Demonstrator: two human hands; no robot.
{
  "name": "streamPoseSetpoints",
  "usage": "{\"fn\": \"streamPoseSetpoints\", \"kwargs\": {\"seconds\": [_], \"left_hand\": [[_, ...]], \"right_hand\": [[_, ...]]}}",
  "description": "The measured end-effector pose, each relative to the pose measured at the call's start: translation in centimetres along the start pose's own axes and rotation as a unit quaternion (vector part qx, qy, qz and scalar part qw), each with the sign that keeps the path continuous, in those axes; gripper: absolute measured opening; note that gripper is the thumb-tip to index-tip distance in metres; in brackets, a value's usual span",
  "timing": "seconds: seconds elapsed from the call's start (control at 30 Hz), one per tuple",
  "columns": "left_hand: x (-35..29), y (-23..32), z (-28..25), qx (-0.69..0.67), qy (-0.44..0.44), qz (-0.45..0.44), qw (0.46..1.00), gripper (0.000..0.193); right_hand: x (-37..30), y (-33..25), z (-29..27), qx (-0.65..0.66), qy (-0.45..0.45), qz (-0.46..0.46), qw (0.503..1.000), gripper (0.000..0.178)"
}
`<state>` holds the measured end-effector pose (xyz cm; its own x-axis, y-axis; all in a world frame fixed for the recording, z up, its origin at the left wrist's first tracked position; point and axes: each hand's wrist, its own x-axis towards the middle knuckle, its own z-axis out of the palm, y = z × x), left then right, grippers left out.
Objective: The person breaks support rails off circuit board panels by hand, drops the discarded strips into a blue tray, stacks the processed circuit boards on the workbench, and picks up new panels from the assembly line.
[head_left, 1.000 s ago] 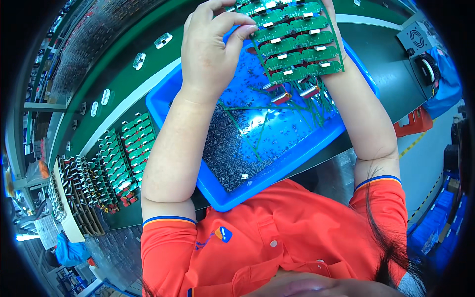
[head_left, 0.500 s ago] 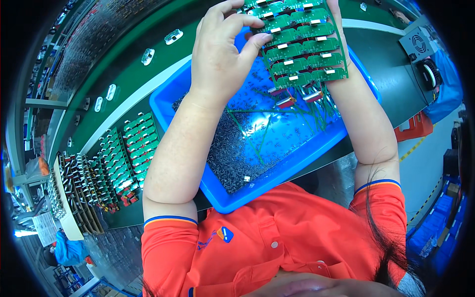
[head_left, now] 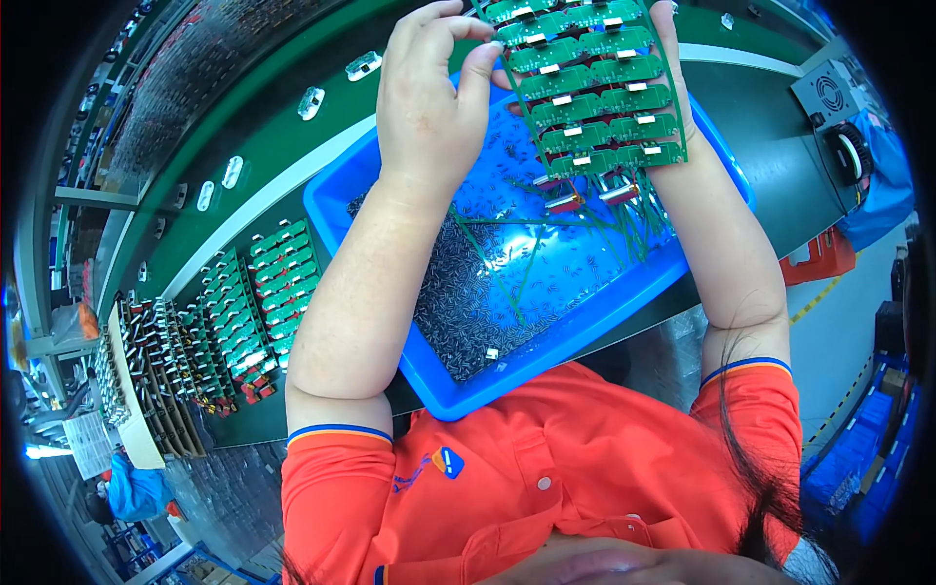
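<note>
A green circuit board panel [head_left: 606, 97], made of several small boards in two columns with white connectors, is held up over the blue bin [head_left: 322, 200]. My right hand [head_left: 673, 73] grips it along its right edge, palm and some fingers hidden behind it. My left hand [head_left: 434, 107] is at the panel's left edge, thumb and forefinger closed on the thin side strip; the exact contact is partly hidden. Below the panel lie loose green strips [head_left: 527, 276] and a few red-and-silver connector parts [head_left: 618, 191]. Many small dark pin-like pieces [head_left: 453, 317] cover the bin's left side.
More green board panels [head_left: 283, 278] stand in rows left of the bin, beside a cardboard piece [head_left: 132, 390]. A green belt with small clear-and-white parts [head_left: 312, 102] runs behind. A grey box with a fan [head_left: 829, 93] and a red case [head_left: 819, 255] are on the right.
My left thumb and forefinger have drawn back leftward from the boards' face to the panel's left edge. The panel has shifted slightly; my right hand still holds it.
</note>
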<state>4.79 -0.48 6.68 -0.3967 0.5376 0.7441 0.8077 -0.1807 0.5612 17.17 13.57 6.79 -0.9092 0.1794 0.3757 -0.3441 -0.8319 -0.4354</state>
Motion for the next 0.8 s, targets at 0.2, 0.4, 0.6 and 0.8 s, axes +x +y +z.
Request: {"fn": "streamPoseSetpoints", "kwargs": {"seconds": [0.2, 0.4, 0.6, 0.8], "left_hand": [[0.1, -0.5, 0.1, 0.041, -0.015, 0.032, 0.999, 0.021], [0.0, -0.5, -0.1, 0.057, -0.018, 0.040, 0.997, 0.015], [0.2, -0.7, 0.3, 0.028, 0.021, 0.020, 0.999, 0.018], [0.2, -1.2, 0.1, 0.004, 0.007, -0.027, 1.000, 0.020]], "right_hand": [[-0.2, -0.5, -0.7, 0.086, 0.016, 0.027, 0.996, 0.092], [-0.4, 0.0, 0.5, 0.158, 0.008, 0.050, 0.986, 0.091], [-0.4, -0.3, -0.2, 0.113, 0.013, 0.026, 0.993, 0.090], [-0.3, 0.3, 0.7, -0.156, 0.075, -0.015, 0.985, 0.091]]}}
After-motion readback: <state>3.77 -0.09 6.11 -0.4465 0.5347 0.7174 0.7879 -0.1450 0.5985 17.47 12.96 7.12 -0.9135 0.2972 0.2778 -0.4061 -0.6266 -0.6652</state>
